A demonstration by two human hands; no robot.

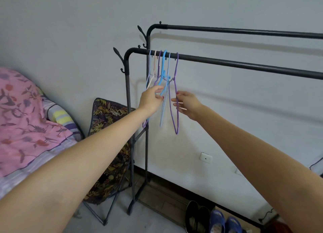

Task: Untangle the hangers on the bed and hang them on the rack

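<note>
**Hangers up on the rack, both hands on them**

A black rack (227, 62) stands by the wall w/ two long bars. On the front bar, near its left end, hangs a bunch of hangers (163, 70). They sit close together, hooks over the bar. Colors: pale blue, cream, purple, bright blue, light blue, then one more purple hanger (176, 110) at the right end of the bunch, a bit apart from the rest.

The left hand (152, 100) is at about 7 o'clock from the hooks. Its grip is closed: fingers and thumb pinch the bright blue hanger (164, 65) low down. Can't tell if it holds other hangers too, since the hand hides them.

The right hand (187, 103) is just to the right, at about 5 o'clock from the hooks. Its fingers are spread and loose, grip open. The fingertips touch the side of the purple hanger.

The bed (26, 110) is at 9 o'clock, w/ a pink flower blanket. Between bed and rack leans a dark thing w/ yellow leaf print (108, 145) on a thin metal frame. Down at 5 o'clock, on the floor under the rack, are black shoes (197, 217) & blue slippers (225, 222). A white wall socket (205, 157) sits low on the wall.
</note>
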